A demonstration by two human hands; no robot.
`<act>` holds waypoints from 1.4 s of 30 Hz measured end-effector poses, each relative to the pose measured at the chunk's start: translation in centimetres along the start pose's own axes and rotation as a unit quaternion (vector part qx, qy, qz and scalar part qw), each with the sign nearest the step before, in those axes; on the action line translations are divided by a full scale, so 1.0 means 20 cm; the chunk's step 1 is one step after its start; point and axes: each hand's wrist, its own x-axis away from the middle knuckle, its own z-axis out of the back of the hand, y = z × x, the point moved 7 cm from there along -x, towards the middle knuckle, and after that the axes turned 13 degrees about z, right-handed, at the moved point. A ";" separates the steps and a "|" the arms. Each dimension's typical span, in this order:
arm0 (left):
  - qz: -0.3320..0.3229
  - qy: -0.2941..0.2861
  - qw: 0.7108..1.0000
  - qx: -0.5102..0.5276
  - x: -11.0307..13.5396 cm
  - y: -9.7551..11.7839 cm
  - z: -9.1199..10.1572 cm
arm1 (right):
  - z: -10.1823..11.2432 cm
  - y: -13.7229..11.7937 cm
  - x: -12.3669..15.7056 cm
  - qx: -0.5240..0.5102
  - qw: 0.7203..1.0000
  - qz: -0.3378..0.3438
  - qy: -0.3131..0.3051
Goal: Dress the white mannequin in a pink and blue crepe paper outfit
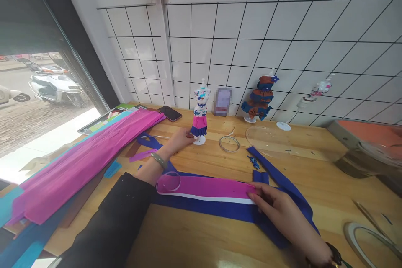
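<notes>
My left hand (181, 140) reaches forward with its fingers closed at the base of a miniature dress form (200, 111). The form stands upright, dressed in a blue-and-white patterned top, a pink band and a dark blue pleated hem. My right hand (276, 203) pinches the right end of a pink paper strip (210, 186) with a white lower edge. The strip's left end curls into a loop by my left wrist. Under it lies a long dark blue strip (204, 209), partly covered by the pink one and my right hand.
Pink and blue paper sheets (94, 155) lie at left, near a black phone (170, 113). Two more dress forms, one in brown and blue (262, 98) and one in white (318, 90), stand by the tiled wall. A tape roll (351, 234) lies at right, a metal ring (229, 150) mid-table.
</notes>
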 end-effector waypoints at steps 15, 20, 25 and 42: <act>-0.083 -0.137 0.977 -0.138 0.62 0.09 0.00 | 0.06 -0.06 0.02 0.031 0.994 0.067 0.076; -0.154 -0.172 0.948 -0.218 0.68 0.07 -0.07 | 0.09 -0.04 0.03 0.008 0.993 0.049 0.108; -0.111 -0.203 0.946 -0.226 0.66 0.01 -0.07 | 0.11 0.02 0.03 0.005 0.993 0.003 0.114; 0.038 -0.166 0.985 -0.037 0.54 -0.15 0.11 | 0.26 0.21 0.04 0.163 0.980 -0.017 0.112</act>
